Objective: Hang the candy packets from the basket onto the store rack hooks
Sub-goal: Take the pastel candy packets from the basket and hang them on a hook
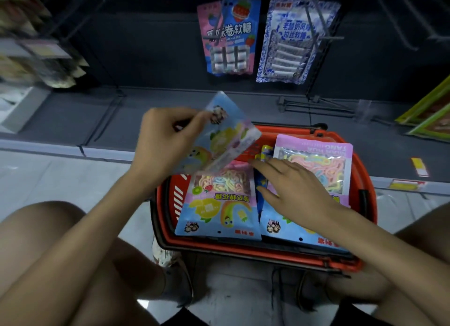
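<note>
A light-blue candy packet is held up above the far left part of the red basket, tilted, with its lower edge over another packet. The left hand has this packet pinched at its left edge, the fingers curled closed around it. In the basket lie more packets: a blue packet with a clear window in the left half, a pink-topped packet that leans at the far right side, and a third blue packet at the near right, mostly under the arm. The right hand is spread flat, palm down, with its fingers open and resting on the packets in the middle of the basket; it does not grasp anything that can be seen. The basket stands on the pale floor just in front of the dark store rack. On the rack, above the basket, two packets already hang from hooks: a blue and pink one and, beside it on the right, a white one with blue pattern. The person's bare knees are at both sides of the basket.
</note>
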`<state>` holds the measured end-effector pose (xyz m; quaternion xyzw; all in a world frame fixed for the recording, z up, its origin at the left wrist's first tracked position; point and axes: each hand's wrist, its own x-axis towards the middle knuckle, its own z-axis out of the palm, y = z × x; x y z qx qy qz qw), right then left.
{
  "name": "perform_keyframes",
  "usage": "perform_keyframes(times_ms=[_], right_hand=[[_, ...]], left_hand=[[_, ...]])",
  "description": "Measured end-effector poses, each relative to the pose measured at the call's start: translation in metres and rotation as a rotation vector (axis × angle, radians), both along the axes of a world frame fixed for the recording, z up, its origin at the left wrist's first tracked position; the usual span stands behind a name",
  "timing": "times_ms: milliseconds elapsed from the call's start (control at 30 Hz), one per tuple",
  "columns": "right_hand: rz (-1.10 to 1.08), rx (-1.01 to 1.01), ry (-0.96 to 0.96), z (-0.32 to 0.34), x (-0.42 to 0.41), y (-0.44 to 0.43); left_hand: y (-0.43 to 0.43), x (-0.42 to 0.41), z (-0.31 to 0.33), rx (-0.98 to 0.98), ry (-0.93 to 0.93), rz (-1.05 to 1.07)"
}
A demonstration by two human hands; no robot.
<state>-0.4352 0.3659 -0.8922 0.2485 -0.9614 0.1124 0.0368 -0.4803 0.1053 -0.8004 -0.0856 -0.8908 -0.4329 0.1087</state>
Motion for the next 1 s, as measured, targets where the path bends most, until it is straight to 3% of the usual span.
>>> perform_keyframes(times_ms=[100,233,367,433,567,700,867,1000], right_hand=[[-0.015,-0.082,0.013,0.006,0.000,-0.005],[-0.023,-0.133,-0.036,0.012,0.005,-0.011],[-0.032,-0.214,-0.098,0.017,0.009,-0.021],[-0.109,-0.367,-0.109,0.017,0.009,-0.025],[-0.365,-0.921,-0.284,0.018,0.001,-0.021],[-0.482,-1.293,-0.305,0.030,-0.009,-0.006],[-0.570,-1.453,-0.481,0.036,-0.011,0.004],[-0.650,-1.555,-0.531,0.038,-0.012,0.009]], left_hand=[[0.000,0.005,0.015,0.257,-0.077,0.112],[0.007,0.008,0.018,0.745,-0.464,0.157],[0.018,0.002,0.010,0.989,-0.620,0.156],[0.023,0.002,0.009,1.118,-0.708,0.142],[0.030,0.006,0.017,1.347,-0.800,0.048],[0.027,0.003,0.021,1.253,-0.699,0.015],[0.020,-0.004,0.006,0.928,-0.487,0.225],[0.018,0.001,-0.010,0.798,-0.560,0.258]])
